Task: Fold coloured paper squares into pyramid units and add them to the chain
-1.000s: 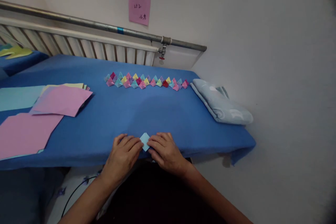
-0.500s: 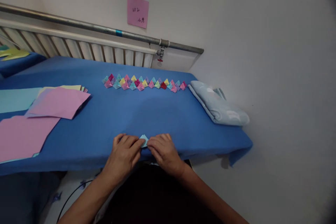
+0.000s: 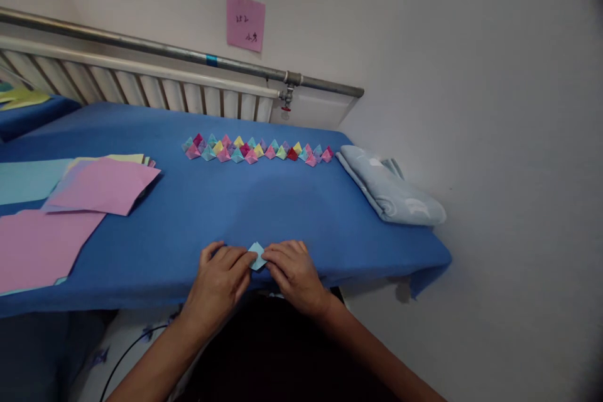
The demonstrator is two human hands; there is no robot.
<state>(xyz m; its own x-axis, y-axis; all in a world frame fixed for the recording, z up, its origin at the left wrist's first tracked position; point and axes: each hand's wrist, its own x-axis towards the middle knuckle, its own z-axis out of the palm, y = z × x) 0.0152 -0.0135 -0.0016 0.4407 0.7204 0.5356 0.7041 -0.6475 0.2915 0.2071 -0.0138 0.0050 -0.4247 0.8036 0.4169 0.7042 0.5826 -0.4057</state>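
Observation:
A small folded light-blue paper (image 3: 257,257), roughly diamond-shaped, is at the front edge of the blue-covered table (image 3: 198,201). My left hand (image 3: 222,278) grips its left side, fingertips closed on the paper. From the other side my right hand (image 3: 293,273) pinches the right corner. Part of the paper is hidden under the fingers. Beyond the hands, rows of small folded paper pieces (image 3: 251,156) in pink, blue, yellow, purple and red stand along the back of the table.
Stacked pink sheets (image 3: 42,248) and more pink paper (image 3: 106,183) lie at left, beside a light-blue sheet (image 3: 32,181). A folded pale-blue blanket (image 3: 391,191) rests at the right end. Behind are a radiator (image 3: 174,94), a metal pipe (image 3: 141,44) and a pink note (image 3: 245,22).
More of the light-blue paper shows between my fingers, now a fuller diamond reaching lower. Both hands stay in nearly the same place, and the view has shifted very slightly.

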